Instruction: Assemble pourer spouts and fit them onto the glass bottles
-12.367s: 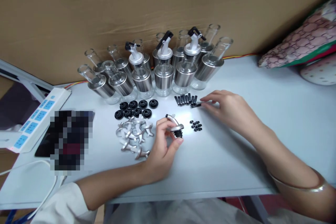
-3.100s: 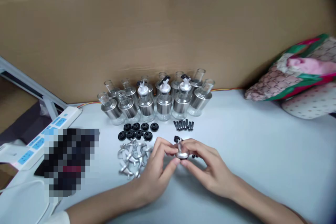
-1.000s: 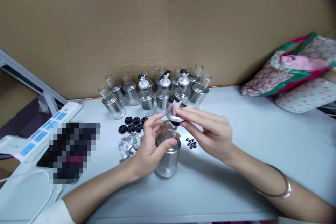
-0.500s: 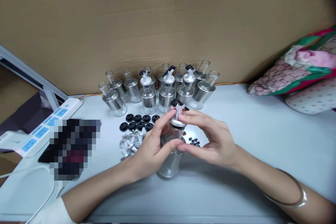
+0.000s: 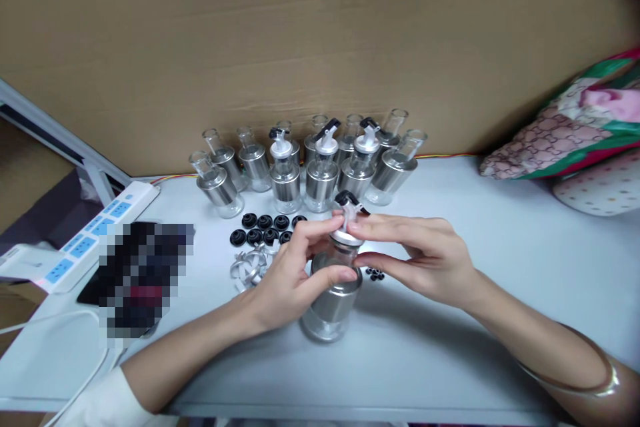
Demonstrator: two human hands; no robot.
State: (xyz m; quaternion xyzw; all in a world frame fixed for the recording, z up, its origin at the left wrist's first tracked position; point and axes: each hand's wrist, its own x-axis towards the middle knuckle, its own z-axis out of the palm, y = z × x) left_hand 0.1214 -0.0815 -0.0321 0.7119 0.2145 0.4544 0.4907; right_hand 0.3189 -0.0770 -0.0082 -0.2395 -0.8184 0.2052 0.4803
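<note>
Brown cardboard (image 5: 320, 40) stands behind a pale table (image 5: 450, 360), where a person works with bare hands at a glass bottle (image 5: 333, 307) wrapped in a metal band. It rests on its base at the near middle of the table, with a silver pourer (image 5: 347, 236), black lever on top, sitting on its mouth. At left, the left hand (image 5: 287, 273) curls around the bottle's shoulder, thumb across the near side, forefinger up at the pourer. From the right, the right hand (image 5: 435, 257) holds the pourer, its fingers close together against the silver collar and its thumb low beside the neck. Beyond, similar bottles (image 5: 219, 185) crowd toward the cardboard, three carrying pourers. Eight black stoppers (image 5: 265, 221) and a heap of silver spouts (image 5: 255, 259) lie left of the hands; small black rings (image 5: 375, 274) lie partly hidden beneath the right. A white power strip (image 5: 103, 230) occupies the far left, a patterned bag (image 5: 545, 130) the far right.
</note>
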